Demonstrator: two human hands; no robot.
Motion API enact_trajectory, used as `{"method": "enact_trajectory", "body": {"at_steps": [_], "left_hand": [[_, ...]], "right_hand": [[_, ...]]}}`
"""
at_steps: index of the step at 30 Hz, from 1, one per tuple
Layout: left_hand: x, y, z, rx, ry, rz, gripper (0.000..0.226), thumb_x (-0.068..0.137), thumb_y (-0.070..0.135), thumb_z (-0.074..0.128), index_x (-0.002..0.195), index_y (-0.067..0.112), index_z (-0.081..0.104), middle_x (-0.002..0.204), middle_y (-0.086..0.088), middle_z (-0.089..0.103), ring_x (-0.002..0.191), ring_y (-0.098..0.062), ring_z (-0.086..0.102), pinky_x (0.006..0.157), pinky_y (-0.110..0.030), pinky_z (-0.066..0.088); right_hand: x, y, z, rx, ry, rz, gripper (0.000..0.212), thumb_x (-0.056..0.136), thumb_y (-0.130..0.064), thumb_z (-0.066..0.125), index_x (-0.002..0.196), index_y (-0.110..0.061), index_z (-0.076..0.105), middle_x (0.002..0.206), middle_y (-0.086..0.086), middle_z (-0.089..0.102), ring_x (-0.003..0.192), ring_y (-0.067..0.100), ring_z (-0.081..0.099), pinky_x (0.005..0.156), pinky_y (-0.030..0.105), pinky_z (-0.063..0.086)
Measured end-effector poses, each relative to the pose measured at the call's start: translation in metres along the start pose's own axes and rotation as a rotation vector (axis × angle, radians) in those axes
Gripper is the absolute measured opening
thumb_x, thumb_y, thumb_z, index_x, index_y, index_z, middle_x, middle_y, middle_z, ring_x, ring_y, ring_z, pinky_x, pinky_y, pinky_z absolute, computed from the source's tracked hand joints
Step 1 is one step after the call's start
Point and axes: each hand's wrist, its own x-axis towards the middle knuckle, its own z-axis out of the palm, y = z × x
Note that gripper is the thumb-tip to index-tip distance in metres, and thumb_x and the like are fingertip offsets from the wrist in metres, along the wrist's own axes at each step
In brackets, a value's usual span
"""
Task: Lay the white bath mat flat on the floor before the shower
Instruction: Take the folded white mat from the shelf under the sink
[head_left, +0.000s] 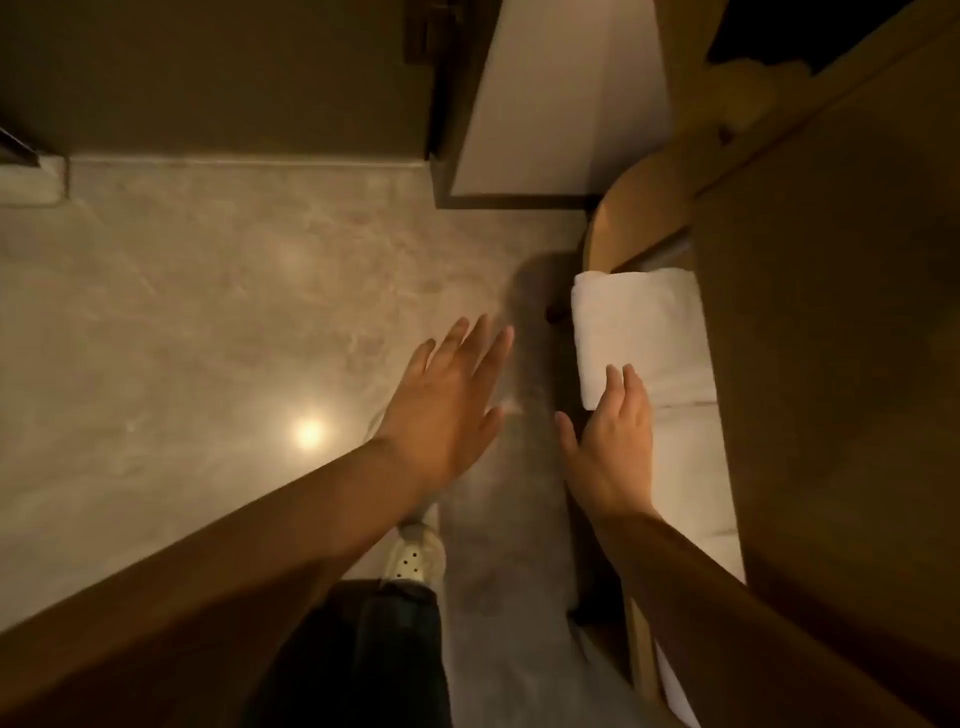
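A folded white bath mat lies on a low shelf under a wooden counter at the right. My right hand reaches toward it with fingers apart; its fingertips overlap the mat's near corner, and I cannot tell if they touch. My left hand hovers open over the floor, a little left of the mat and apart from it, holding nothing. More white folded cloth lies on the same shelf nearer to me, partly hidden by my right arm.
The wooden counter fills the right side. A grey polished floor spreads to the left, with a lamp reflection on it. A dark wall and a white door panel stand ahead. My shoe and dark trouser leg are below.
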Motion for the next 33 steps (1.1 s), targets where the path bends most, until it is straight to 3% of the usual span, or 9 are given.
{"method": "enact_trajectory", "body": {"at_steps": [7,12,17,23,26,29,33], "left_hand": [[0.056,-0.007,0.098,-0.288,-0.002,-0.029,0.067,0.094,0.035,0.045,0.150,0.021,0.011,0.159,-0.006,0.015,0.144,-0.022,0.017,0.113,-0.040,0.024],[0.088,-0.004,0.154,-0.499,0.037,-0.028,0.061,0.093,0.025,0.052,0.148,0.021,0.025,0.152,-0.009,0.032,0.135,-0.027,0.035,0.107,-0.042,0.034],[0.128,0.005,0.189,-0.518,-0.003,0.066,0.065,0.089,0.012,0.055,0.147,0.020,0.027,0.150,-0.011,0.033,0.132,-0.029,0.039,0.106,-0.040,0.036],[0.154,0.024,0.208,-0.653,0.009,0.099,0.065,0.089,0.012,0.057,0.147,0.017,0.029,0.145,-0.013,0.036,0.127,-0.027,0.045,0.104,-0.034,0.037],[0.160,0.038,0.211,-0.794,0.009,0.032,0.062,0.090,0.015,0.059,0.145,0.018,0.031,0.140,-0.013,0.041,0.117,-0.026,0.052,0.097,-0.032,0.042],[0.165,0.047,0.215,-0.951,0.026,-0.071,0.057,0.088,0.019,0.061,0.139,0.020,0.035,0.132,-0.012,0.048,0.096,-0.023,0.061,0.087,-0.037,0.049],[0.171,0.060,0.221,-1.200,0.032,-0.203,0.049,0.090,0.019,0.058,0.132,0.023,0.033,0.099,0.012,0.051,0.075,-0.007,0.056,0.069,-0.026,0.051]], "right_hand": [[0.026,0.055,0.087,-0.020,0.036,0.125,0.072,0.090,-0.021,0.061,0.147,-0.003,0.022,0.155,0.020,0.020,0.143,0.032,0.017,0.117,0.042,0.021],[0.047,0.065,0.120,0.054,0.234,0.161,0.074,0.080,-0.007,0.068,0.143,-0.007,0.029,0.150,0.019,0.027,0.137,0.033,0.030,0.112,0.043,0.032],[0.071,0.075,0.118,0.200,0.389,0.219,0.071,0.077,-0.001,0.068,0.139,-0.016,0.037,0.147,0.015,0.027,0.128,0.030,0.037,0.105,0.040,0.040],[0.076,0.089,0.104,0.215,0.369,0.183,0.049,0.086,-0.005,0.063,0.130,-0.019,0.050,0.140,0.009,0.032,0.112,0.026,0.052,0.096,0.034,0.049],[0.082,0.096,0.094,0.183,0.353,0.175,0.039,0.087,-0.009,0.064,0.124,-0.019,0.057,0.134,0.008,0.038,0.102,0.022,0.055,0.087,0.031,0.052],[0.087,0.102,0.088,0.128,0.322,0.139,0.034,0.086,-0.010,0.065,0.119,-0.018,0.061,0.127,0.009,0.043,0.092,0.014,0.050,0.075,0.025,0.046],[0.092,0.105,0.091,0.091,0.316,0.141,0.033,0.085,-0.013,0.068,0.116,-0.018,0.062,0.123,0.008,0.045,0.091,0.012,0.048,0.076,0.024,0.045]]}}
